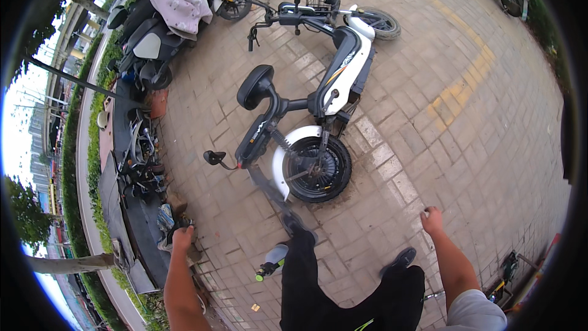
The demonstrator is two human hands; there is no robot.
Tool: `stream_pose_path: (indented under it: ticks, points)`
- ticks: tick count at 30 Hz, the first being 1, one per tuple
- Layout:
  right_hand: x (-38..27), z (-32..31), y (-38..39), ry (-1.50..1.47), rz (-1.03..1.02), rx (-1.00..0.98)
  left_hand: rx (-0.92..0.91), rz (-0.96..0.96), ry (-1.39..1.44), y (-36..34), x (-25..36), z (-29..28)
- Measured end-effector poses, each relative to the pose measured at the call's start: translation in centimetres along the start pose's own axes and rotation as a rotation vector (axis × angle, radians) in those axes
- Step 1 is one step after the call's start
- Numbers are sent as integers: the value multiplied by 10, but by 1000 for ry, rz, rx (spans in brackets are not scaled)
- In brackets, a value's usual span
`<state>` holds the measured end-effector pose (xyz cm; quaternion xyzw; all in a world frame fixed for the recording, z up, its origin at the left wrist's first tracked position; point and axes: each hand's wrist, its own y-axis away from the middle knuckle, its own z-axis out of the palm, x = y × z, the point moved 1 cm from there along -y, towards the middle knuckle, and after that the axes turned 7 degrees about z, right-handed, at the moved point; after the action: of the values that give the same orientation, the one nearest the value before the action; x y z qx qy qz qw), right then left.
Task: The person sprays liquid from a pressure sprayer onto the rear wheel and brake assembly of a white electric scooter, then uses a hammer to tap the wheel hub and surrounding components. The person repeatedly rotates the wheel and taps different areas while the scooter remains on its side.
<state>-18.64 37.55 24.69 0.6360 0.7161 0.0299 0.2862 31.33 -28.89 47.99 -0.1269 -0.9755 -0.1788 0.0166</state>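
A white and black electric scooter (344, 79) lies tipped over on the brick paving in front of me. Its rear wheel (320, 168), under a white mudguard, is the part closest to my legs. My left hand (182, 238) hangs at the left with curled fingers, in front of a pile of parts. Out to the right, my right hand (432, 220) is closed above bare paving, apart from the scooter. Whether either hand holds anything small is hidden. A blurred grey strip (267, 190) runs from the scooter's tail toward my left shoe (298, 225).
Beside my left leg lies a grey object with a green end (269, 262). Along the left are parked scooters (150, 43), one under a pink cover (177, 3), and a heap of dark parts (144, 153). Tools (505, 276) lie at the lower right.
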Motion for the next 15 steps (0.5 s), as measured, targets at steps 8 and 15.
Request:
stream_pose_path:
  ticks: [8,15]
  points:
    - [-249,65,74,-80,29,-187,-164,162,146,-155,41,48]
    - [-372,147,32,-270,267,-216,-321,362,-103,-264,74,16]
